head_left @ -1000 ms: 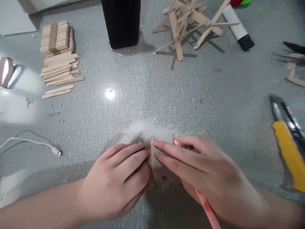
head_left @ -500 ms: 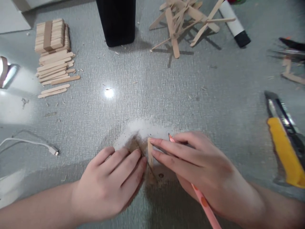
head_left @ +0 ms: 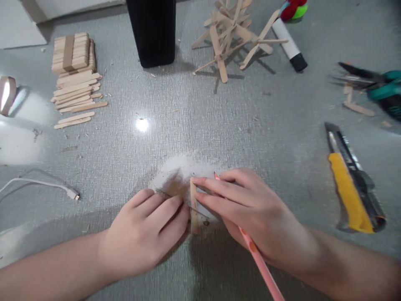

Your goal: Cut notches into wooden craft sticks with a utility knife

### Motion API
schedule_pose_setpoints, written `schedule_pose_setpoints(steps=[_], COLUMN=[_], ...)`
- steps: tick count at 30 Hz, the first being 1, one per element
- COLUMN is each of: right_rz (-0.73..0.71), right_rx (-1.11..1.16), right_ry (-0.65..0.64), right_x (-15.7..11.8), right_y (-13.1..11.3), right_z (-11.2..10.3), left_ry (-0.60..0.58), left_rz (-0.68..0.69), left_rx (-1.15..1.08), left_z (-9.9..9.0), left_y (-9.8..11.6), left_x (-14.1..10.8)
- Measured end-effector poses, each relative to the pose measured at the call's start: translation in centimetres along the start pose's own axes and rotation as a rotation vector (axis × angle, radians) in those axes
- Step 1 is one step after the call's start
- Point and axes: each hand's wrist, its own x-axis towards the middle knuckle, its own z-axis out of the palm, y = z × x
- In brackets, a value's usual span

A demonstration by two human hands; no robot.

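Observation:
A wooden craft stick [head_left: 194, 205] lies upright in the view on a pale, dusty patch of the table. My right hand [head_left: 253, 213] presses the stick's right edge with two outstretched fingertips, while a pink pencil [head_left: 261, 267] is held under its palm, tip pointing away. My left hand [head_left: 147, 234] is closed, its fingers pinching a thin dark strip like a narrow blade [head_left: 200, 213]. That strip slants across the stick; its exact kind is unclear, and my fingers hide its middle. Brown dust [head_left: 173, 184] lies beside the left fingertips.
Craft sticks [head_left: 77, 92] lie stacked at the upper left, near a black box-like object [head_left: 156, 33]. Crossed sticks [head_left: 228, 37] and a white tube [head_left: 290, 44] are at the back. Pliers [head_left: 382, 90] and a yellow utility knife [head_left: 351, 192] lie right; a white cable [head_left: 40, 182] lies left.
The thin strip has swung from a steep slant to a flatter one across the stick. The view has shifted slightly rightward. Both hands keep their holds.

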Motion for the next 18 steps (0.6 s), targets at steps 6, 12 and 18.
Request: schedule_pose_setpoints(steps=[6,12,18], right_rz=[-0.007,-0.004,-0.008], right_rx=[0.020,0.037,0.050], right_ry=[0.002,-0.001,0.000], right_x=[-0.10,-0.05,-0.11], right_y=[0.16,0.06,0.17], right_z=[0.20,0.02,0.11], left_ry=[0.007,-0.005,0.006], left_rz=[-0.013,0.024,0.028], left_rx=[0.012,0.019,0.035], left_z=[0.12,0.03,-0.06], left_y=[0.40,0.47,0.53], left_x=[-0.40,-0.32,-0.33])
